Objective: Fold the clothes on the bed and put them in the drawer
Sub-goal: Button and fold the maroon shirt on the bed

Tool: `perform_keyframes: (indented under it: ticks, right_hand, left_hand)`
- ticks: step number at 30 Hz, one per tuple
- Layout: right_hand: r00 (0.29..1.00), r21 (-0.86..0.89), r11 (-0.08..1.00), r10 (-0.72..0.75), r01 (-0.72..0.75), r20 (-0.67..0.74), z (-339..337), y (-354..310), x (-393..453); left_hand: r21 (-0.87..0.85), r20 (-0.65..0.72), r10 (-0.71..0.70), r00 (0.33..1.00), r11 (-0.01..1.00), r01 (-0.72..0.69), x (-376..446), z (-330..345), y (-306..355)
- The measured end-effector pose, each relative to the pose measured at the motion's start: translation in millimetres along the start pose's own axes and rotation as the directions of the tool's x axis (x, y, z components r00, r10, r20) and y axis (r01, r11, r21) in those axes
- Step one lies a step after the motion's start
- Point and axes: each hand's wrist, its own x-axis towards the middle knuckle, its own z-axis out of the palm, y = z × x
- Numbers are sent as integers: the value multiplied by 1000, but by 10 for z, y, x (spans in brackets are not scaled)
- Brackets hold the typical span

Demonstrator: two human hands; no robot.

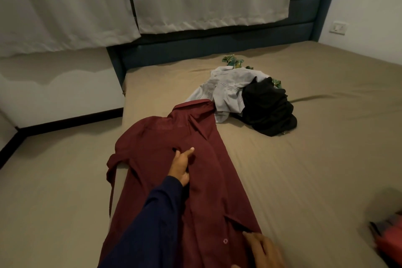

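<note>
Head view: I'm pinching the long maroon cotton shirt [195,180] with both hands, left hand [181,166] mid-body, right hand [264,250] at five o'clock; collar running toward one o'clock.

No legible text, labels, brands, numbers or signs appear on any item; the faint patch on the maroon button-up cotton shirt [174,159] cannot be read.

Four garments: one maroon shirt [174,159], one grey shirt [226,89], one black garment [267,109], one green-patterned garment [233,62].
</note>
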Motion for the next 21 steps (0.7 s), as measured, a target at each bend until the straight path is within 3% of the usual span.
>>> perform_keyframes:
  ticks: [1,2,3,4,5,8,10,13,15,16,18,20,21]
  right_hand:
    - [986,-37,998,60,-55,155,18,-165,-21]
    - [960,-165,980,151,-113,238,-142,-271,-8]
    - [933,-278,959,154,-61,326,-320,-393,42]
    - [917,-276,957,187,-89,353,-372,-374,17]
    - [957,-245,968,121,-55,265,-380,-406,-5]
    - [959,-337,941,114,-21,260,-454,-488,-23]
    - [999,-341,940,25,-10,42,-335,-390,-18]
    - [972,-266,954,181,-137,149,-466,-532,-35]
    - [978,-235,953,206,-190,43,-582,-569,15]
    - [971,-300,934,226,-193,78,-656,-633,-2]
    - [984,-470,880,133,-61,121,-737,-717,-19]
    - [996,-496,867,-9,52,90,-756,-739,-75]
    - [982,-497,863,10,88,191,-757,-750,-142]
  left_hand:
    - [-4,10,-15,1000,1000,16,19,-38,-41]
    - [7,14,-45,999,999,45,43,-72,-71]
    - [18,14,-78,997,997,78,61,-99,-85]
    - [23,10,-109,994,994,108,51,-117,-88]
    - [15,8,-123,992,992,123,47,-130,-92]
    - [-32,32,-141,990,989,142,-13,-127,-91]
    - [-54,58,-147,987,987,150,-37,-113,-72]
    - [-87,62,-156,986,983,161,-58,-115,-85]
    - [-102,57,-146,988,983,151,-58,-117,-89]
    - [-116,55,-140,989,982,146,-52,-123,-88]
    - [-128,62,-135,989,982,142,-54,-141,-80]
    - [-120,74,-127,989,984,135,-59,-139,-67]
    - [-119,90,-137,986,982,147,-68,-143,-65]
